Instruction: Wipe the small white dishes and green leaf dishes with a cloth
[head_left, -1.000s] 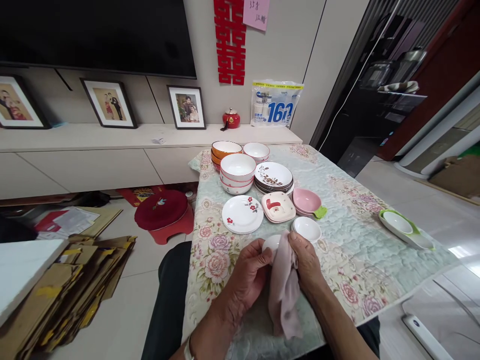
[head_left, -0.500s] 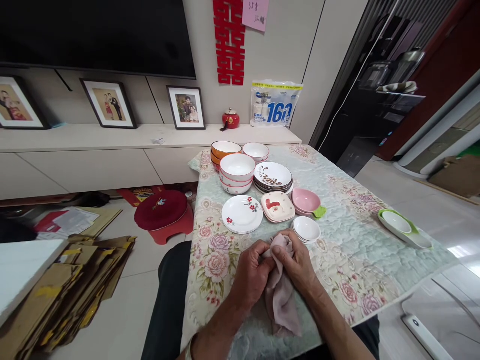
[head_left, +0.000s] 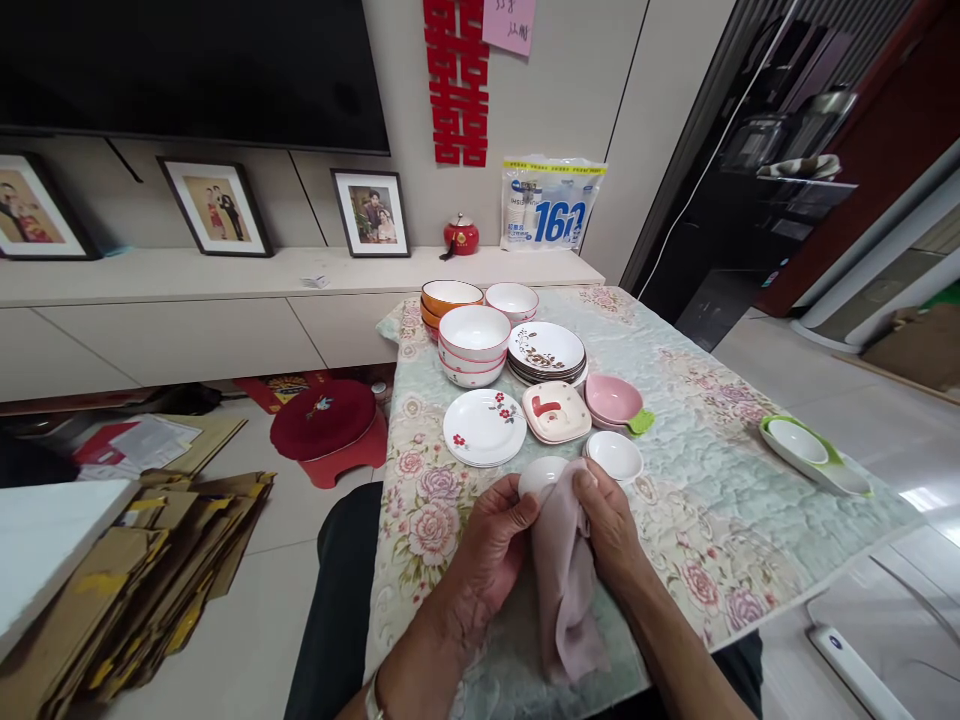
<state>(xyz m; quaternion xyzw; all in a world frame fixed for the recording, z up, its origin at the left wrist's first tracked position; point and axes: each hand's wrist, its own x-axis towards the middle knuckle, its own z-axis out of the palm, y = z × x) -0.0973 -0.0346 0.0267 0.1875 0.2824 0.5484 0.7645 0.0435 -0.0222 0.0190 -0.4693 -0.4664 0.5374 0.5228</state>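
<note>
Small white bowl (head_left: 540,475) is between the hands, on the near side of the floral plates (head_left: 480,425) and square dish (head_left: 559,415). Left hand (head_left: 491,535) pinches its left rim; right hand (head_left: 613,525) pinches the cloth (head_left: 562,585) at its right side, rear fingers hidden. Risk: glaze looks slick, so a cloth tug against a loose left pinch could drop it, maybe chipping the stacked small bowls (head_left: 616,457) alongside.

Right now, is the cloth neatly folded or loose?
Loose: the cloth is gathered at the right hand, its lower part hanging in uneven creases.
</note>
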